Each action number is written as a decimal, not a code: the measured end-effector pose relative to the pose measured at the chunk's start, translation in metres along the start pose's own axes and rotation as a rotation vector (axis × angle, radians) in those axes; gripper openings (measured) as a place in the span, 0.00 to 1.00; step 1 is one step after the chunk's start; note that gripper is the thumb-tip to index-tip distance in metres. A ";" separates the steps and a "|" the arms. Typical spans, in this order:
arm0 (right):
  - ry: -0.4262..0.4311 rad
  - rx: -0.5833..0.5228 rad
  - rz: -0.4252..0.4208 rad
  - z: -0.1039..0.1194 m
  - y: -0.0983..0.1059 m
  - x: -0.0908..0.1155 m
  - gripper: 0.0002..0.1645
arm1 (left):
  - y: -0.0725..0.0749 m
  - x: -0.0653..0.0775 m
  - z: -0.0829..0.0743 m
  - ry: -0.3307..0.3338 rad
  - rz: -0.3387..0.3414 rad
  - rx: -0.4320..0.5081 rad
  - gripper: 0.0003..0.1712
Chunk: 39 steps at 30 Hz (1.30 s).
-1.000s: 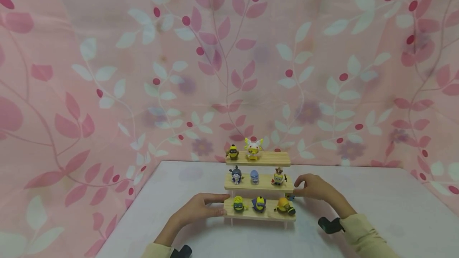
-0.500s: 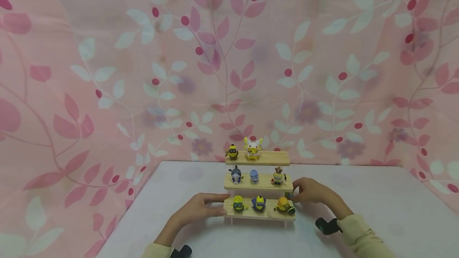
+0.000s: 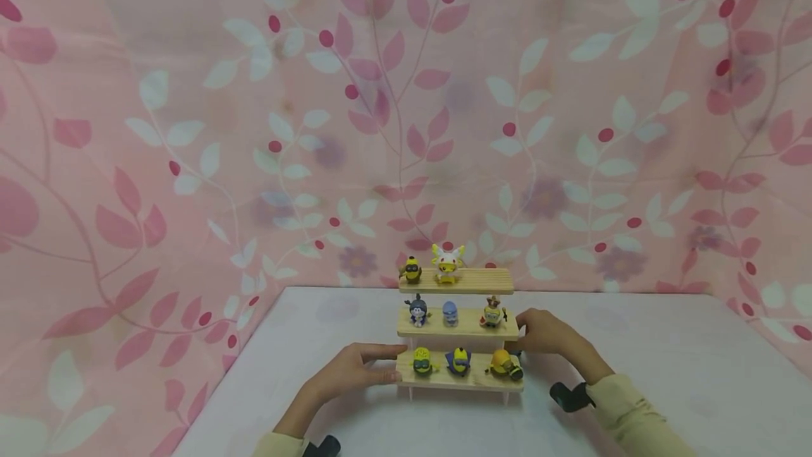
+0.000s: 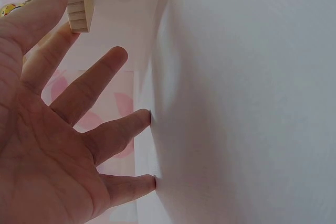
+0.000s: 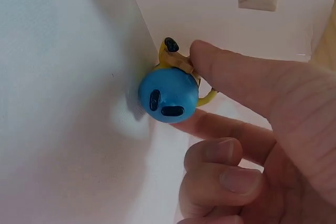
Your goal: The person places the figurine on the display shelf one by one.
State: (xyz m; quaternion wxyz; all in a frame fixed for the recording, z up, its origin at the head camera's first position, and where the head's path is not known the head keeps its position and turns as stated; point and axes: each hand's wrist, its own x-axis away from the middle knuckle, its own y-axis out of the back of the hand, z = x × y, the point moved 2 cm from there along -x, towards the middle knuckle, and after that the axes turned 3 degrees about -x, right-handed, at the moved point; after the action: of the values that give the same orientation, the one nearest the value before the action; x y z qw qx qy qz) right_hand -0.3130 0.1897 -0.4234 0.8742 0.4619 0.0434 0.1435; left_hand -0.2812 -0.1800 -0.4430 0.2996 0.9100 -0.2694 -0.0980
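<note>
A three-tier wooden display stand point(image 3: 438, 378) holds small toy figures in the head view. At the left end of its lowest board, my left hand point(image 3: 357, 368) steadies it between thumb and index finger. The other fingers are spread, with two tips at the white tabletop in the left wrist view. At the stand's right end, my right hand point(image 3: 547, 331) pinches a small toy figure point(image 5: 168, 95) between thumb and index finger. That figure has a round blue body, black oval feet and yellow arms, and lies tipped close to the tabletop. In the head view it is mostly hidden behind the fingers.
Top-tier figures include a white-hooded one point(image 3: 447, 264). A grey-purple figure point(image 3: 418, 311), a small blue one point(image 3: 450, 314) and one with a brown hat point(image 3: 493, 312) stand mid-tier. Yellow figures point(image 3: 458, 362) fill the lowest board. A pink floral cloth point(image 3: 406, 125) hangs behind the table.
My right hand has moved slightly left, closer behind the stand's right end, and the blue figure is now more hidden. My left hand and the stand stay in place.
</note>
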 end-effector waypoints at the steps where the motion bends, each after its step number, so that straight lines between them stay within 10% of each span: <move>1: -0.006 -0.002 0.002 0.000 0.000 0.000 0.17 | 0.000 0.000 0.000 -0.002 0.000 -0.003 0.26; 15: 0.008 0.029 0.028 -0.004 0.006 0.017 0.18 | -0.001 0.001 -0.002 0.014 -0.003 0.003 0.25; 39: 0.021 -0.071 -0.222 -0.029 0.032 0.029 0.23 | 0.000 0.000 -0.001 0.008 -0.004 0.003 0.27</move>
State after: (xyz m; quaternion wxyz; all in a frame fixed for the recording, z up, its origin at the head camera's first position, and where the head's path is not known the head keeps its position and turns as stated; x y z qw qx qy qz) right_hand -0.2979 0.2387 -0.4118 0.9001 0.4213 0.0982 0.0519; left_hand -0.2805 -0.1798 -0.4425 0.2991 0.9114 -0.2662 -0.0944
